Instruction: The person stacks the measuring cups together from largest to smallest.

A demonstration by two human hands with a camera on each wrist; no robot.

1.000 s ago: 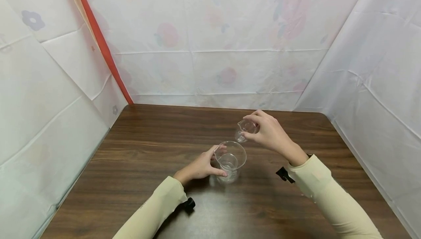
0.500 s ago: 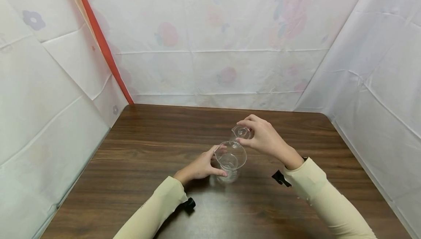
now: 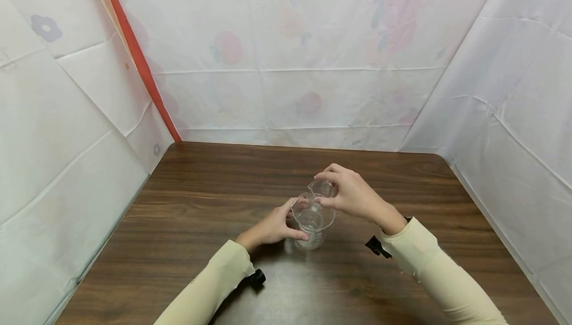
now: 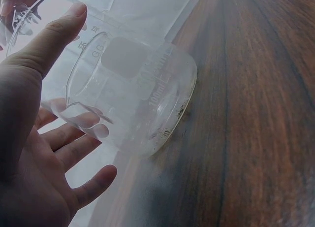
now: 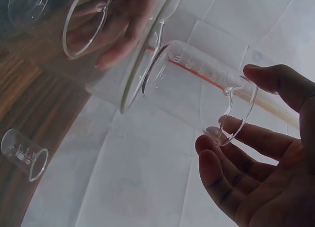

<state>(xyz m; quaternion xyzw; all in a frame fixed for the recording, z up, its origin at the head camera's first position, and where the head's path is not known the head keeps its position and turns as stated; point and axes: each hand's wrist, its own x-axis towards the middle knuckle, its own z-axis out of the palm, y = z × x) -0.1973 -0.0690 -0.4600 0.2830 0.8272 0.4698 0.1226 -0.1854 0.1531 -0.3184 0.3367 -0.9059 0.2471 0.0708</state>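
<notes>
A large clear glass beaker (image 3: 313,243) stands upright on the table, with a smaller beaker (image 3: 310,220) inside it. My left hand (image 3: 273,226) holds the large beaker's left side, thumb in front and fingers behind. Above its far right rim, my right hand (image 3: 353,195) pinches a still smaller beaker (image 5: 192,91) near its top between thumb and fingers. The held beaker's base is at the large beaker's mouth, seen in the right wrist view. That view also has a tiny graduated beaker (image 5: 24,155) on the table, which I cannot make out in the head view.
The brown wood-grain table (image 3: 201,265) has white patterned cloth (image 3: 277,51) hanging behind it and on both sides. A red strip (image 3: 138,56) runs down the back left corner. A black wrist camera (image 3: 256,278) is under the left sleeve.
My right hand has moved left and toward me with its small beaker, from behind the large beaker to over its mouth. The left hand and large beaker have stayed in place.
</notes>
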